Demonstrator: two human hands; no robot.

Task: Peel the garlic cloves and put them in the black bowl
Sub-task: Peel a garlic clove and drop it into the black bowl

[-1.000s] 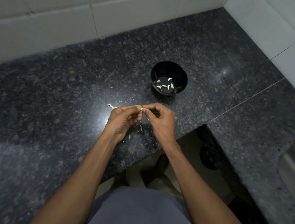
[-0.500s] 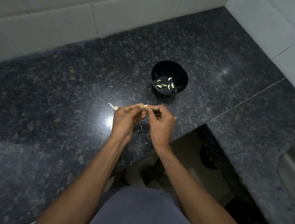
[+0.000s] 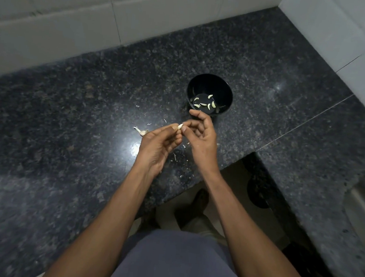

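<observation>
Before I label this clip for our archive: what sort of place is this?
Most likely a home kitchen corner. A dark speckled granite countertop meets white glazed wall tiles, and a small round black bowl holds peeled garlic cloves, with papery peel scraps scattered on the stone.

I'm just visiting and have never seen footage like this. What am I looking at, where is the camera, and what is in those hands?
There is no machine here: a person wears a camera on the head, looking down at their own arms. The left hand pinches a small garlic clove at its fingertips; the right hand meets it there, its thumb at the clove. On the dark stone counter stands a black bowl holding peeled cloves. Bits of garlic skin lie scattered near the hands.
</observation>
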